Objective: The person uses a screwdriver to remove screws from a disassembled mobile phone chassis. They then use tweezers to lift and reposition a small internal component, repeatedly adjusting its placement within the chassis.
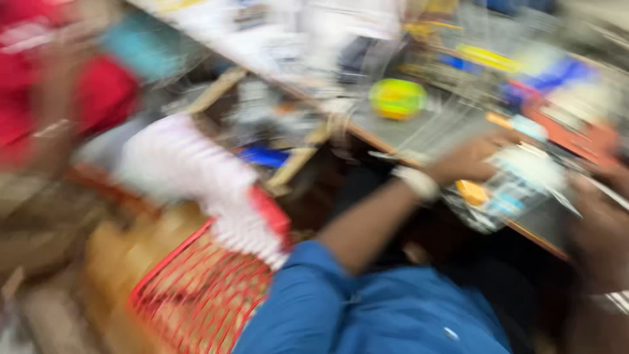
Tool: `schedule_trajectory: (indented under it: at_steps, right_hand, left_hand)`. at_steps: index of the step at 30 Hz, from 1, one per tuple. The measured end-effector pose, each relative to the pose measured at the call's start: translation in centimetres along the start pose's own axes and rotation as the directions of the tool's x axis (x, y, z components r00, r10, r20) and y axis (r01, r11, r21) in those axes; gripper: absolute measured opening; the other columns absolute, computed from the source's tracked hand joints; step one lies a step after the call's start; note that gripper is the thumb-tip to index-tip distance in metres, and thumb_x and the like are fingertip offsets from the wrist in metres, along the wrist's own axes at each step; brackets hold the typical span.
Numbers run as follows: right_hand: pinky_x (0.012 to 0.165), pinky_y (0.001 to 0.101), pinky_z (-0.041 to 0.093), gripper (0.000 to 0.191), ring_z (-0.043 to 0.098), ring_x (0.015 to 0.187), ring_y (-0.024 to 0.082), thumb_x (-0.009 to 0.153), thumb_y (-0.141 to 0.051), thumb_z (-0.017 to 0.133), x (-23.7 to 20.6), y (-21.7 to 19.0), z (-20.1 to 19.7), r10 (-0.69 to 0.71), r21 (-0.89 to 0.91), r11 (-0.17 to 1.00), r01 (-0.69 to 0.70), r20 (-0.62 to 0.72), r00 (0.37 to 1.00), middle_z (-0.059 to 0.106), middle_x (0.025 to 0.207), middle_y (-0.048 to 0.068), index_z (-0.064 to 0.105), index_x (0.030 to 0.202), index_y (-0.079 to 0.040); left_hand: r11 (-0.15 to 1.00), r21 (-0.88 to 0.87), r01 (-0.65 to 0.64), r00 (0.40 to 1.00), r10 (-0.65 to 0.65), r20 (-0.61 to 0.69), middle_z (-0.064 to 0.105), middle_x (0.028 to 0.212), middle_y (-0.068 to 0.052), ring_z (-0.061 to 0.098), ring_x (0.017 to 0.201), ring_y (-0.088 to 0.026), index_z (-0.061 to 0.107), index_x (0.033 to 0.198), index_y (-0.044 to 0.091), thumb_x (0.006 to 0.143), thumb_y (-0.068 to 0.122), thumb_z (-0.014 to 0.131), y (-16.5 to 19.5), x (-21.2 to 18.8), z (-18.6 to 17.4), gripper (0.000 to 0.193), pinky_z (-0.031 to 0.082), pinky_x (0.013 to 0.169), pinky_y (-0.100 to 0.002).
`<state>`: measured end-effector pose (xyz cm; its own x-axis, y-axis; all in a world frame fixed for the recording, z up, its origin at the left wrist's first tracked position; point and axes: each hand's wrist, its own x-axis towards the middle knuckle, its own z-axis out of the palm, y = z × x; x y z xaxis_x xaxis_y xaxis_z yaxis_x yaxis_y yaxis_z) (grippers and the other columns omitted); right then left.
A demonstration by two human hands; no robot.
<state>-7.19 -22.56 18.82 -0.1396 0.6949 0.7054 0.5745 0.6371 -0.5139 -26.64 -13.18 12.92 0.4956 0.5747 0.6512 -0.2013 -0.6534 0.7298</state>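
Blue short sleeve [314, 288], pale wristband [418, 181] on the left arm.

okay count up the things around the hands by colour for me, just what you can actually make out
The picture is badly blurred, so only clear shapes are counted.
Red: 1, wire basket
Yellow-green: 1, ball
White: 1, packet under the left hand
Orange: 1, small block
Total: 4
The right hand sits at the frame's edge; its grip cannot be judged.
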Motion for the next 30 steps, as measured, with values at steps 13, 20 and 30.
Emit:
schedule_trajectory:
  at_steps: [13, 20, 30]
  right_hand:
    - [0.077, 0.0216, 0.054, 0.015, 0.067, 0.087, 0.009, 0.096, -0.004, 0.073, -1.2, 4.5, 0.8, 0.336, 0.192, 0.925, -0.329, -0.003, 0.942, 0.074, 0.101, 0.007, 0.072, 0.11, 0.0]
    - [0.083, 0.024, 0.059, 0.014, 0.072, 0.093, 0.011, 0.097, -0.002, 0.072, -1.7, 5.4, 1.7, 0.273, 0.18, 0.946, -0.271, 0.013, 0.962, 0.076, 0.108, 0.011, 0.069, 0.109, 0.003]
    - [0.089, 0.0267, 0.061, 0.013, 0.073, 0.098, 0.014, 0.098, 0.0, 0.068, -1.1, 5.1, 2.0, 0.297, 0.319, 0.901, -0.295, 0.042, 0.954, 0.075, 0.114, 0.013, 0.067, 0.111, 0.003]
  left_hand:
    - [0.802, -0.373, 0.466, 0.882, -0.452, 0.13, 0.07, 0.1, -0.008, 0.065, 0.085, -0.008, 0.046, 0.141, 0.002, 0.078, -0.012, 0.052, 1.3, -0.2, -1.2, 0.065, 0.053, 0.075, -0.021]
    - [0.782, -0.406, 0.473, 0.878, -0.459, 0.137, 0.073, 0.106, -0.012, 0.07, 0.093, -0.009, 0.044, 0.14, 0.001, 0.076, -0.012, 0.052, 0.0, -1.4, -2.4, 0.066, 0.057, 0.081, -0.024]
    - [0.769, -0.419, 0.482, 0.873, -0.463, 0.155, 0.074, 0.105, -0.011, 0.07, 0.092, -0.009, 0.044, 0.141, 0.001, 0.076, -0.011, 0.053, 0.8, -0.7, -2.9, 0.067, 0.057, 0.08, -0.023]
